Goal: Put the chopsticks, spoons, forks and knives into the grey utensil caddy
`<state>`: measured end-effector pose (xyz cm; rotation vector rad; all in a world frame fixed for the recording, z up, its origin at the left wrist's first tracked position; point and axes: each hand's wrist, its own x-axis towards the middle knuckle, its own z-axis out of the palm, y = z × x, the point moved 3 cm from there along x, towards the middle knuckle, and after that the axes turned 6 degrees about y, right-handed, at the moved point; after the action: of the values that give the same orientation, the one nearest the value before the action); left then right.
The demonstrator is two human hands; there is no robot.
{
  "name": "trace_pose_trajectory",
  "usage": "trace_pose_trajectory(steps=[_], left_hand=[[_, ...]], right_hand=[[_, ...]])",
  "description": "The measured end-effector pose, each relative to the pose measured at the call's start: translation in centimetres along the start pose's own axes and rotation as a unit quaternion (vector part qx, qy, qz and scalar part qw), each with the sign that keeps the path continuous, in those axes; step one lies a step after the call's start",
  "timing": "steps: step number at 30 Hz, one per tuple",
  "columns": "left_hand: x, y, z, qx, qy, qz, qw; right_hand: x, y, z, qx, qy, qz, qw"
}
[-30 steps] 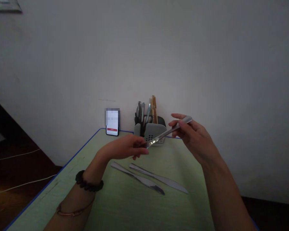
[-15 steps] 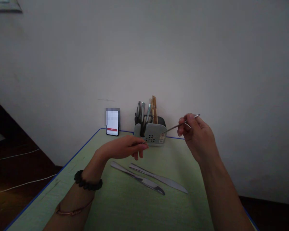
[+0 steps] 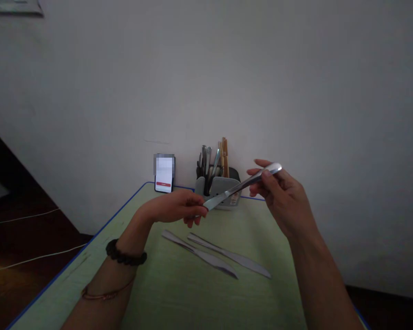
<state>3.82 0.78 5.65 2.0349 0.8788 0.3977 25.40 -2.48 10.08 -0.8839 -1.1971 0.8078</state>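
A shiny metal table knife [image 3: 241, 185] is held slantwise above the table, between both hands. My right hand [image 3: 282, 197] pinches its handle between thumb and fingers, the handle end pointing up to the right. My left hand [image 3: 179, 208] grips the blade end, and its fingers cover the tip. Below them, two more table knives lie side by side on the table: the left knife [image 3: 199, 254] and the right knife [image 3: 229, 253], both with handles toward the upper left.
Behind the held knife, a grey cutlery holder [image 3: 223, 185] contains metal cutlery and wooden chopsticks [image 3: 224, 158]. A lit phone [image 3: 164, 173] leans on the wall left of it. The pale green table [image 3: 165, 298] has a blue edge and meets the wall.
The held knife has been turned about its length, so its broad face now shows instead of its thin edge. The view has shifted slightly; the two lying knives stay put.
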Motion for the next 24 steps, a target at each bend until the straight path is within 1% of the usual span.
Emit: trace_pose_trajectory(steps=[8,11,13,15,17,19,21,22,24], left_hand=[[0.3,0.1,0.2,0.003,0.005,-0.004,1.000],[0.3,0.1,0.3,0.008,0.007,-0.003,1.000],[0.5,0.1,0.3,0.023,0.023,0.001,0.999],[1.0,0.0,0.1,0.071,0.075,0.016,0.995],[1.6,-0.2,-0.1,0.140,0.160,0.048,0.976],[2.3,-0.4,-0.2,0.196,0.256,0.089,0.943],[2.8,-0.8,-0.2,0.236,0.356,0.117,0.896],[3.0,-1.1,0.0,0.255,0.391,0.116,0.876],[3.5,-1.9,0.5,0.283,0.424,0.106,0.854]], right_hand=[[0.2,-0.1,0.0,-0.015,-0.014,-0.001,1.000],[0.3,0.2,-0.1,-0.011,-0.009,0.004,1.000],[0.4,0.4,-0.1,-0.015,0.003,-0.001,1.000],[0.3,0.2,-0.3,-0.026,0.022,-0.021,0.999],[0.3,-0.4,-0.5,-0.036,0.047,-0.060,0.996],[0.4,-1.5,-0.8,-0.044,0.072,-0.110,0.990],[1.0,-2.8,-1.0,-0.055,0.089,-0.159,0.982],[1.5,-3.4,-0.9,-0.061,0.093,-0.181,0.977],[2.9,-4.3,-0.4,-0.078,0.088,-0.213,0.970]])
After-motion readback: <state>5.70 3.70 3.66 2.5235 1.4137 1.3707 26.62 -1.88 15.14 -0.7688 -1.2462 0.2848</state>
